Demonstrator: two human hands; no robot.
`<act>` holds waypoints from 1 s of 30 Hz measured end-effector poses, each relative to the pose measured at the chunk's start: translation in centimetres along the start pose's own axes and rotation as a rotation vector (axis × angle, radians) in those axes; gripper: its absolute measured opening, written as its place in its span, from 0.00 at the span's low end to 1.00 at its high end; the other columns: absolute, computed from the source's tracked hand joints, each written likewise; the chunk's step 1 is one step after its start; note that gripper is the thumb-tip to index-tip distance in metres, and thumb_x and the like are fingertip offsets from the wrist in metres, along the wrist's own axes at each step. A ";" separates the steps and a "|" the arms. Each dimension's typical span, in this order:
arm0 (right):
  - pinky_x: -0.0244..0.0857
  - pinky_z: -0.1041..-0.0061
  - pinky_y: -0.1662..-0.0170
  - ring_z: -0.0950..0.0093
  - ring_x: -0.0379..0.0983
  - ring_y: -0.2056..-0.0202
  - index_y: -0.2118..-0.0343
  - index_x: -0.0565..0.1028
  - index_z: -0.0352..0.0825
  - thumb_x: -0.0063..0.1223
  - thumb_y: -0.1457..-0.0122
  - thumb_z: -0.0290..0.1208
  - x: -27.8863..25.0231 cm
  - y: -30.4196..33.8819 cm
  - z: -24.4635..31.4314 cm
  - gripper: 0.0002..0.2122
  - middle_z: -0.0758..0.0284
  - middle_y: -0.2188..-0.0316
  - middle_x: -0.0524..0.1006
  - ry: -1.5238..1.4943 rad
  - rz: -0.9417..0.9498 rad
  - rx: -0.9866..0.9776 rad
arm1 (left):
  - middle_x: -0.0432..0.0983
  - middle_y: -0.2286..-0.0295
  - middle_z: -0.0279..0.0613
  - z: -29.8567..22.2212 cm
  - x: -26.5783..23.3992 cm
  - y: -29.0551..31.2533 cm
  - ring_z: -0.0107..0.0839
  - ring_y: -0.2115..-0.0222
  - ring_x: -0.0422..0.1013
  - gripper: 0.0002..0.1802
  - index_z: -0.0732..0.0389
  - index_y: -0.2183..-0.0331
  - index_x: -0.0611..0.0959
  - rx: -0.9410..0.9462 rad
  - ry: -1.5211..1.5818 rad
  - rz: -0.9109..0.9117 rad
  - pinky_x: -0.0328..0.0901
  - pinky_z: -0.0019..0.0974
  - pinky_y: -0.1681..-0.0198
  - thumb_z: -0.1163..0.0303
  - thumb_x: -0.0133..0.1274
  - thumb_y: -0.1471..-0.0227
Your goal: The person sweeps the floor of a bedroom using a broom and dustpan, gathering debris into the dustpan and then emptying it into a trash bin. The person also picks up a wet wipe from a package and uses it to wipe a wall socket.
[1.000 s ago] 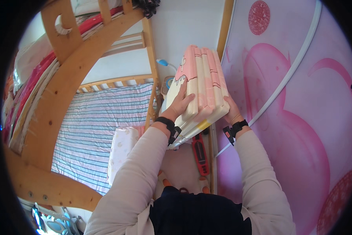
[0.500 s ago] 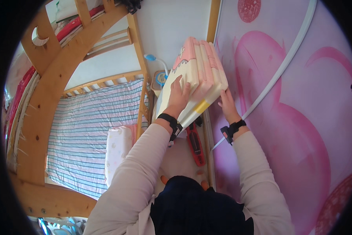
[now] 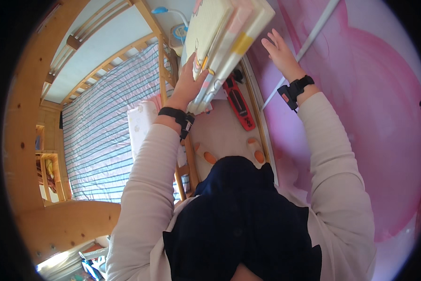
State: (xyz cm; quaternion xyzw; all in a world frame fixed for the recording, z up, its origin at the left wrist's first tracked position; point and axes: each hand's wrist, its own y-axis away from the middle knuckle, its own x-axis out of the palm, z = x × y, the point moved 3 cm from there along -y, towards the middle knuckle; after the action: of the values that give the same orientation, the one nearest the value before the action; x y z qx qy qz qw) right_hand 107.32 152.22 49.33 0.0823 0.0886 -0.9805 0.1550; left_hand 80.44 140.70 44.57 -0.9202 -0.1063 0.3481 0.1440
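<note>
A thick folded foam mat (image 3: 215, 37), cream and pink with a yellow patch, stands tilted in front of me, and its top runs out of view. My left hand (image 3: 190, 84) grips its lower left side, with the thumb lying across the folded layers. My right hand (image 3: 283, 54) is off the mat, just right of it, fingers spread and holding nothing. Both wrists wear black straps with small devices on them.
Left is a wooden bunk bed (image 3: 25, 117) with a striped sheet (image 3: 102, 126) and a white pillow-like bundle (image 3: 140, 122). A blue lamp (image 3: 161, 10) stands behind. A long red object (image 3: 240, 105) and slippers (image 3: 205, 153) lie on the floor. A pink-patterned wall (image 3: 351, 131) rises at right.
My right hand has let go of the mat's right side and moved away from it. The mat and my left hand sit higher and further left in view, as the view has shifted downward.
</note>
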 end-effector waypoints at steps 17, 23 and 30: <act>0.64 0.78 0.62 0.78 0.68 0.66 0.51 0.71 0.33 0.54 0.45 0.39 2.6 17.3 4.5 0.20 0.65 0.64 0.74 0.387 0.030 0.144 | 0.57 0.47 0.64 -2.0 -6.4 14.3 0.55 0.45 0.57 0.44 0.59 0.40 0.52 -0.023 -0.090 0.119 0.55 0.43 0.43 0.62 0.57 0.53; 0.65 0.76 0.57 0.73 0.72 0.61 0.56 0.74 0.32 0.53 0.46 0.34 4.4 19.1 2.7 0.16 0.62 0.65 0.77 0.396 0.154 0.136 | 0.59 0.48 0.60 -1.5 -4.7 14.8 0.52 0.45 0.56 0.41 0.61 0.42 0.56 -0.092 -0.035 0.156 0.53 0.42 0.43 0.61 0.56 0.53; 0.65 0.78 0.61 0.78 0.72 0.67 0.63 0.75 0.28 0.51 0.45 0.33 4.2 24.2 -13.7 0.13 0.66 0.71 0.77 0.310 0.179 0.246 | 0.59 0.47 0.60 5.7 0.1 20.8 0.51 0.45 0.57 0.40 0.61 0.42 0.57 -0.206 -0.092 0.339 0.53 0.42 0.42 0.63 0.56 0.54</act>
State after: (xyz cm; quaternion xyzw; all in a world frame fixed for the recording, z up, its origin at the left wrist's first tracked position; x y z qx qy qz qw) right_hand 112.88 131.11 31.62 0.2580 -0.0169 -0.9418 0.2150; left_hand 78.72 122.32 33.35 -0.9179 0.0087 0.3963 -0.0168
